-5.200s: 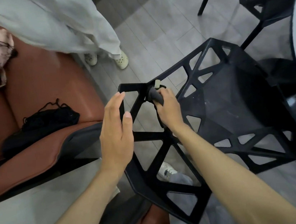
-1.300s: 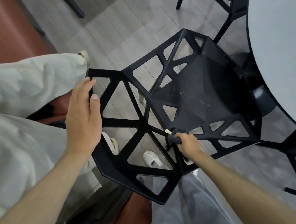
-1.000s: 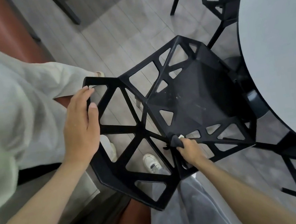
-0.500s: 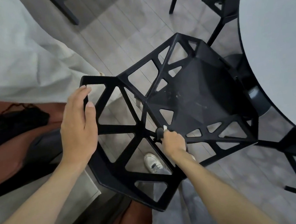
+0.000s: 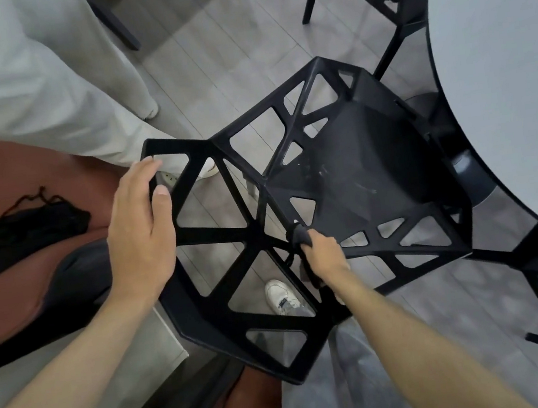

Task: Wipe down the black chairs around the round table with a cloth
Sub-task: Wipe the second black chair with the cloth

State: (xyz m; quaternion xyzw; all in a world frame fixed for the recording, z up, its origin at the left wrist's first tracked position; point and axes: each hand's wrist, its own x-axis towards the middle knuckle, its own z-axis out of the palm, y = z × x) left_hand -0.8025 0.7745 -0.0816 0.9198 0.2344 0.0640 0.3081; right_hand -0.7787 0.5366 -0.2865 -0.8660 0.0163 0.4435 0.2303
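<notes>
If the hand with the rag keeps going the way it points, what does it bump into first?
Probably the black chair: the right hand pushes its dark cloth up toward the junction of struts at the seat's rear corner. Depth is hard to judge; it may already touch.

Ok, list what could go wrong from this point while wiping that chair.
1. The right hand pushes the dark cloth along a narrow strut of the black chair; fingers or cloth could catch in the cutouts.
2. The left hand only rests on the backrest edge, so a hard push might shift the chair towards the round table.
3. White scuffs on the seat may be missed.
</notes>
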